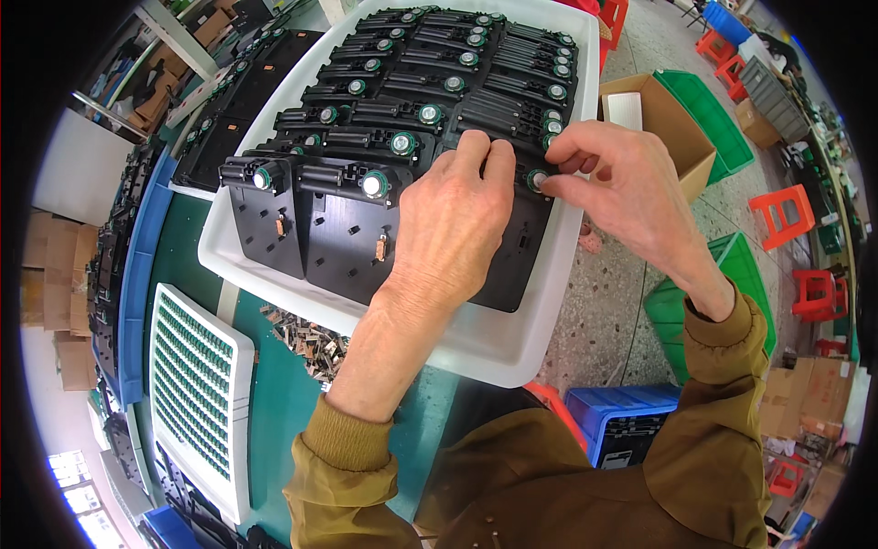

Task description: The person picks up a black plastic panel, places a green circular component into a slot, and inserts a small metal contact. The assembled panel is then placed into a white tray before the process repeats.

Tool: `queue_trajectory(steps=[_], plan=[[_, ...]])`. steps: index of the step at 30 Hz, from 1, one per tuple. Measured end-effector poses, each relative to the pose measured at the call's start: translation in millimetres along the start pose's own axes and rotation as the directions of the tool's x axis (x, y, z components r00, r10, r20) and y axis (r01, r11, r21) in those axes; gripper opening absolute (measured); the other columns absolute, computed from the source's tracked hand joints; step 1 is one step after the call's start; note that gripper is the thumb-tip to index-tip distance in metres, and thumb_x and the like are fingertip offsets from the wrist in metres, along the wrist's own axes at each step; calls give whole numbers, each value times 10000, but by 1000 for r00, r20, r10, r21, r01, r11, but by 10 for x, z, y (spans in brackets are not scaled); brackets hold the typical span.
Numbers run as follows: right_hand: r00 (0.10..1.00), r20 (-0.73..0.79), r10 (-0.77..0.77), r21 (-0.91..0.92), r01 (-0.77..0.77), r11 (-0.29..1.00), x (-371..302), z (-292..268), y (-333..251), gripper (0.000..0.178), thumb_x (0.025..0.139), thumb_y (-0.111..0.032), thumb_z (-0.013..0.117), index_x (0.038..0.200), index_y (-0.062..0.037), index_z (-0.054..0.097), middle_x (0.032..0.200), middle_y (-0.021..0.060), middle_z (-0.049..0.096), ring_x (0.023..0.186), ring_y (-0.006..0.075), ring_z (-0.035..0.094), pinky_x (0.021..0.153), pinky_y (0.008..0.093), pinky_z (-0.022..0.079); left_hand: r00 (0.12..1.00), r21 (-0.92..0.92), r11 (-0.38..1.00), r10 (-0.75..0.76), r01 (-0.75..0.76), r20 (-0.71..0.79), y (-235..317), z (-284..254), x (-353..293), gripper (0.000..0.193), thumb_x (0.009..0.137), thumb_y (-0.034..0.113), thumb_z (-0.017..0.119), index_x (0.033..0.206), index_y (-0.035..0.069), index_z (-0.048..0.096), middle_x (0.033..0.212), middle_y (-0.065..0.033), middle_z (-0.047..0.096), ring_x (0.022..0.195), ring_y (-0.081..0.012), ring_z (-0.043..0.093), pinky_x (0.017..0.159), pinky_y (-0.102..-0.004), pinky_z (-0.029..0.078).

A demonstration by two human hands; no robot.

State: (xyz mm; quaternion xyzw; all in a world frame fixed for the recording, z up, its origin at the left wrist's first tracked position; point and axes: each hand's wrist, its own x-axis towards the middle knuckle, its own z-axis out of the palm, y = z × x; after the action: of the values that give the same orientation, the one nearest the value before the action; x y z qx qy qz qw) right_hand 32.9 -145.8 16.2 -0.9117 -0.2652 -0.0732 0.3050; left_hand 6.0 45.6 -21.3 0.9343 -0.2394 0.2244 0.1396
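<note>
Rows of black plastic panels stand in a white tray, each with a tube-like housing and a round silver part ringed in green along its top. My left hand bends over the top of the front right panel, fingers closed on it and their tips hidden. At that panel's right end, my right hand has thumb and curled fingers drawn together beside a round silver part. The thumb tip meets its rim; anything small between the fingers cannot be made out. Small copper-coloured pieces sit on the panel faces.
The white tray rests on a green table. Left of it lie a white rack of small green parts and a pile of metal pieces. On the right are an open carton, green crates, a blue crate and red stools.
</note>
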Motion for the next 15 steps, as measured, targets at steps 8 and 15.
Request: queue_trajectory(steps=[8,15], plan=[[991,47,122,257,-130,958,-81,-70,-62,115,815,-64,712,883,6,650,751,90,671,671,195,646,624,310,510,999,-6,1000,7,-7,-46,-24,14,4,504,563,-85,753,992,17,510,979,-111,497,899,-279,612,682,-369,558],[969,41,-242,176,232,957,-212,21,-191,93,789,-45,702,871,-22,666,772,78,645,724,248,644,637,354,505,993,-16,1000,7,-9,-117,-66,38,12,487,563,-92,742,977,17,508,983,-123,496,905,-305,609,669,-383,560]])
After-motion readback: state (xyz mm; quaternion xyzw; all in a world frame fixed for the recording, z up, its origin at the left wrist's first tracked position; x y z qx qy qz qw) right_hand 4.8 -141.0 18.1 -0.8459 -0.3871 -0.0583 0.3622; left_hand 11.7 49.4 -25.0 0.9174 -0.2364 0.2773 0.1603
